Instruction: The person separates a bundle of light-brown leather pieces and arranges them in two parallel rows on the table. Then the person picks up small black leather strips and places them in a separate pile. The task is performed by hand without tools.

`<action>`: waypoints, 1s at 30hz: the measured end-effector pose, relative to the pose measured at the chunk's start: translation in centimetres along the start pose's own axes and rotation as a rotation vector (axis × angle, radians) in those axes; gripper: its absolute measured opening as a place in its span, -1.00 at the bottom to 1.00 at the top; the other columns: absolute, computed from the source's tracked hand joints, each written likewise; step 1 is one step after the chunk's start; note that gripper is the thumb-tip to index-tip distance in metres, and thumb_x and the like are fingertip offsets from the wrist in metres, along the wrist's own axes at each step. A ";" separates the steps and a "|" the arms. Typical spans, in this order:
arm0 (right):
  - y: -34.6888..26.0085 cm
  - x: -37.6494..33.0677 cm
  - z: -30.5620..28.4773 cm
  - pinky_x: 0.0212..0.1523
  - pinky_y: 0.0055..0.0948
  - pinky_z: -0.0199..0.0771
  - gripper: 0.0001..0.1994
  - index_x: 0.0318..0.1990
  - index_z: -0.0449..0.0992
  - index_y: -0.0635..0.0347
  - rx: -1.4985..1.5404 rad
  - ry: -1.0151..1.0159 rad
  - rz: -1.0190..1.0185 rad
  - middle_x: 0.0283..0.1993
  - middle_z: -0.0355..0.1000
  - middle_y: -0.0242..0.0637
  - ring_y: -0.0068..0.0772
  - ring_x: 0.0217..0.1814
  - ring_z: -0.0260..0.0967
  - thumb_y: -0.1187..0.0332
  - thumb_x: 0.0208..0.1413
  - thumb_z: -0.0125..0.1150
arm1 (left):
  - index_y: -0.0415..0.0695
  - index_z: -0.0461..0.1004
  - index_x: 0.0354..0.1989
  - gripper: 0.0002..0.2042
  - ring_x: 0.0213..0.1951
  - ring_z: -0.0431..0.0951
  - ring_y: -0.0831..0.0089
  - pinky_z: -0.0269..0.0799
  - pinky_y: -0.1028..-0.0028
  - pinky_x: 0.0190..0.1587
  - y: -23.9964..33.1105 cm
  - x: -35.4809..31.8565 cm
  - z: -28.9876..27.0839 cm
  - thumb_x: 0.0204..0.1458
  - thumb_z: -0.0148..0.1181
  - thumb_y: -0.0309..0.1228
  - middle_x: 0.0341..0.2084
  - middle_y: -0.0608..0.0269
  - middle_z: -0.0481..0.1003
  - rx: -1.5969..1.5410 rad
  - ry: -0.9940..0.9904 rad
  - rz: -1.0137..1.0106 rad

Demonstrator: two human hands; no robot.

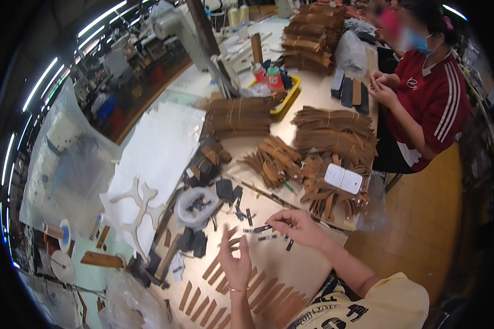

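My right hand (299,227) pinches a small dark strip (262,228) between thumb and fingertips, above the table. To its left, my left hand (236,262) is raised with the fingers apart and nothing visible between them. Several small dark tabs (249,216) lie on the table near the fingertips of both hands. Below my left hand, rows of narrow brown leather strips (266,290) are laid out side by side, slanting. A white bag-lined container (196,207) with dark pieces inside stands left of my hands, with black pieces (192,242) lying just below it.
Tied bundles of brown leather pieces (335,131) are stacked beyond my hands, one topped by a white card (343,179). A yellow tray (288,97) holds bottles. A sewing machine (189,33) stands far left of it. A co-worker in a red shirt (431,104) sits at the right.
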State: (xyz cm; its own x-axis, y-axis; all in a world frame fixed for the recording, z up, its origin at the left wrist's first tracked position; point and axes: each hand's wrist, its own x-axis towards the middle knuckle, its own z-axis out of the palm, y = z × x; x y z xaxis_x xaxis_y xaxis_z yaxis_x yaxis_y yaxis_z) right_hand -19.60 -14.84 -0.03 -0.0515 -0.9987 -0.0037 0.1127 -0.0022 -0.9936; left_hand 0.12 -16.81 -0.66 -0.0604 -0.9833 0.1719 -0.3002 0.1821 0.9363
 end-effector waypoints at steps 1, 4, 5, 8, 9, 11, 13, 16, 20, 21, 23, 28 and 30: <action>0.0 -0.1 0.0 -0.31 -0.60 0.42 -0.80 -0.09 0.58 0.33 0.036 -0.032 0.055 -0.34 0.53 -0.43 -0.70 -0.38 0.36 0.39 0.24 0.20 | -0.30 0.33 0.24 -0.59 -0.25 0.55 0.52 0.43 0.57 -0.21 0.8 -0.4 0.1 0.22 0.11 -0.49 -0.15 0.15 0.56 -0.228 -0.103 -0.145; -0.7 -0.8 -0.8 -0.23 -0.65 0.38 -0.81 -0.06 0.56 0.34 0.023 -0.101 0.109 -0.24 0.52 -0.44 -0.74 -0.26 0.36 0.44 0.23 0.20 | -0.34 0.49 -0.01 -0.76 -0.25 0.55 0.55 0.42 0.57 -0.19 2.4 -1.2 0.0 0.22 0.16 -0.47 -0.28 0.19 0.59 -0.420 -0.230 -0.316; -0.9 -1.1 -0.9 -0.24 -0.66 0.38 -0.81 -0.06 0.56 0.35 0.029 -0.127 0.050 -0.24 0.52 -0.44 -0.73 -0.26 0.35 0.44 0.23 0.21 | -0.34 0.52 -0.10 -0.81 -0.26 0.55 0.56 0.41 0.57 -0.18 2.8 -1.3 0.0 0.21 0.18 -0.46 -0.32 0.21 0.59 -0.459 -0.217 -0.296; -1.6 -1.5 -0.7 -0.24 -0.65 0.37 -0.81 -0.07 0.56 0.35 0.059 -0.082 0.098 -0.23 0.51 -0.43 -0.71 -0.26 0.36 0.45 0.23 0.20 | -0.31 0.56 -0.18 -0.83 -0.33 0.52 0.58 0.40 0.59 -0.21 3.5 -1.6 -0.2 0.19 0.21 -0.44 -0.34 0.24 0.60 -0.505 -0.172 -0.330; -1.7 -1.4 -0.6 -0.23 -0.64 0.37 -0.82 -0.08 0.56 0.35 0.067 -0.089 0.112 -0.23 0.50 -0.43 -0.70 -0.26 0.36 0.46 0.23 0.20 | -0.32 0.56 -0.15 -0.82 -0.33 0.51 0.58 0.40 0.59 -0.21 3.7 -1.6 -0.3 0.19 0.22 -0.44 -0.33 0.23 0.60 -0.519 -0.160 -0.342; -1.9 -1.4 -0.5 -0.23 -0.63 0.38 -0.84 -0.10 0.56 0.35 0.099 -0.090 0.119 -0.22 0.50 -0.42 -0.68 -0.25 0.36 0.47 0.22 0.20 | -0.34 0.55 -0.10 -0.78 -0.34 0.51 0.58 0.41 0.59 -0.21 3.9 -1.8 -0.3 0.18 0.22 -0.44 -0.29 0.19 0.60 -0.487 -0.117 -0.331; -2.0 -1.3 -0.4 -0.21 -0.62 0.39 -0.85 -0.11 0.55 0.35 0.096 -0.114 0.113 -0.20 0.49 -0.40 -0.66 -0.24 0.38 0.47 0.23 0.20 | -0.34 0.55 -0.05 -0.76 -0.32 0.51 0.58 0.41 0.59 -0.21 3.9 -1.7 -0.5 0.18 0.23 -0.45 -0.26 0.19 0.60 -0.504 -0.124 -0.358; -1.9 -1.3 -0.6 -0.20 -0.61 0.40 -0.84 -0.11 0.55 0.34 0.089 -0.109 0.131 -0.20 0.50 -0.40 -0.66 -0.23 0.38 0.45 0.23 0.20 | -0.34 0.55 -0.05 -0.75 -0.28 0.52 0.60 0.42 0.60 -0.23 3.7 -1.7 -0.9 0.18 0.24 -0.45 -0.24 0.23 0.59 -0.581 -0.179 -0.422; -1.8 -1.4 -0.2 -0.21 -0.62 0.40 -0.84 -0.12 0.55 0.34 0.023 -0.112 0.105 -0.20 0.49 -0.40 -0.66 -0.25 0.38 0.44 0.24 0.20 | -0.35 0.56 -0.08 -0.78 -0.28 0.52 0.61 0.43 0.59 -0.22 3.4 -1.8 -1.1 0.17 0.25 -0.45 -0.25 0.23 0.59 -0.544 -0.209 -0.442; -1.8 -1.4 0.0 -0.21 -0.62 0.40 -0.85 -0.12 0.54 0.34 -0.002 -0.103 0.089 -0.20 0.49 -0.40 -0.66 -0.26 0.38 0.44 0.24 0.19 | -0.35 0.57 -0.09 -0.78 -0.28 0.52 0.61 0.43 0.59 -0.22 3.4 -1.8 -1.0 0.17 0.25 -0.46 -0.26 0.23 0.59 -0.552 -0.200 -0.432; -1.8 -1.4 0.5 -0.22 -0.62 0.38 -0.87 -0.14 0.54 0.35 -0.114 -0.028 0.030 -0.23 0.49 -0.40 -0.66 -0.28 0.37 0.47 0.22 0.20 | -0.34 0.57 -0.10 -0.79 -0.29 0.51 0.61 0.43 0.59 -0.21 3.6 -2.1 -0.8 0.17 0.25 -0.46 -0.29 0.24 0.59 -0.556 -0.167 -0.397; -2.3 -1.4 1.0 -0.25 -0.60 0.37 -0.90 -0.19 0.54 0.34 -0.363 0.050 -0.160 -0.32 0.49 -0.38 -0.64 -0.31 0.35 0.49 0.19 0.22 | -0.34 0.57 -0.11 -0.80 -0.34 0.49 0.63 0.43 0.60 -0.22 4.1 -2.5 -0.3 0.16 0.24 -0.49 -0.36 0.28 0.57 -0.568 -0.110 -0.376; -2.5 -1.4 1.1 -0.24 -0.59 0.38 -0.90 -0.20 0.55 0.33 -0.350 0.043 -0.137 -0.34 0.49 -0.37 -0.63 -0.31 0.35 0.50 0.18 0.22 | -0.35 0.57 -0.14 -0.80 -0.39 0.47 0.64 0.37 0.65 -0.34 4.0 -2.5 -0.3 0.16 0.25 -0.45 -0.35 0.22 0.59 -0.524 -0.097 -0.426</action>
State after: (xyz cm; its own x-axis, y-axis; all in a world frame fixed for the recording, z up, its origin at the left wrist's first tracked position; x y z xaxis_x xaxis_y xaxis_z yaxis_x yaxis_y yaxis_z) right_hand -18.67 -13.45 2.59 -0.0853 -0.9872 0.1350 -0.2437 -0.1107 -0.9635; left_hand -0.63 -13.61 2.71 -0.1311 -0.9593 -0.2501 0.1829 -0.2713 0.9449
